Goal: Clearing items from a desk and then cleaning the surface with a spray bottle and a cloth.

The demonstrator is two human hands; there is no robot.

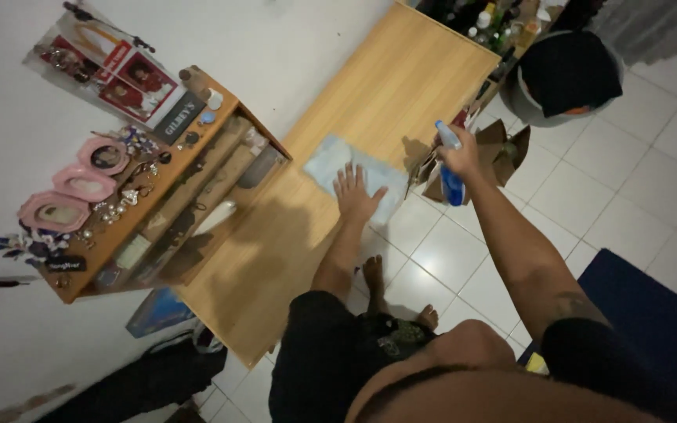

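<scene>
Flat, left hand (pixel 356 193) fingers press cloth (pixel 352 177).

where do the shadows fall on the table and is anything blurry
Head view: a dark shadow lies on the wooden table below the left hand and cloth; the right hand with the spray bottle looks slightly soft; wide-angle lens bends the edges.

Left hand (pixel 356 190) flat, fingers spread, pressing a pale blue cloth (pixel 354 174) on the wooden table (pixel 401 86). Right hand (pixel 459 154) in a closed grip on a blue spray bottle (pixel 450 160), held above the table edge. Brown paper bag (pixel 503 149) just beyond it. Shelf (pixel 158 188) with pink frames (pixel 80 184) sits on the table's left side.
</scene>
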